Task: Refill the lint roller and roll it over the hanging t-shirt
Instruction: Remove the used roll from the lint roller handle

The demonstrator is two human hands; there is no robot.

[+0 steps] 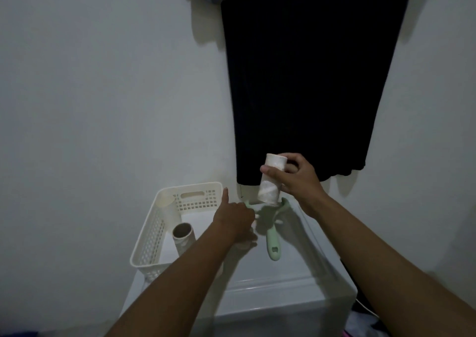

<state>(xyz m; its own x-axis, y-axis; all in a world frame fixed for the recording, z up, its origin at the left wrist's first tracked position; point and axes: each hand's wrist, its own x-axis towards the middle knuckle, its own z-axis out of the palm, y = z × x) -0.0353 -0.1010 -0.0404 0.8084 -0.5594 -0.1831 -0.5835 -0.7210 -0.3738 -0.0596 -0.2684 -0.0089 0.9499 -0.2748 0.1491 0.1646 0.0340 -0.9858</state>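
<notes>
Pale wall (103, 78) fills the view behind everything, and your black t-shirt (304, 78) hangs flat against it, its hem dropping to just above the white cabinet top (283, 280). On that top, left of the t-shirt's hem, sits a cream slotted basket (152, 236) with a bare cardboard core (183, 236) leaning inside it and a second roll (164, 202) standing in its far corner. Below the hem, the green lint roller handle (273, 238) lies on the cabinet top. Your right hand (296, 179) wraps fingers and thumb firmly around the white refill roll (270, 182), holding it upright over the handle's fork, in front of the hem. Your left hand (233, 218) presses on the fork's left end, index finger extended; whether it grips, you cannot tell.
</notes>
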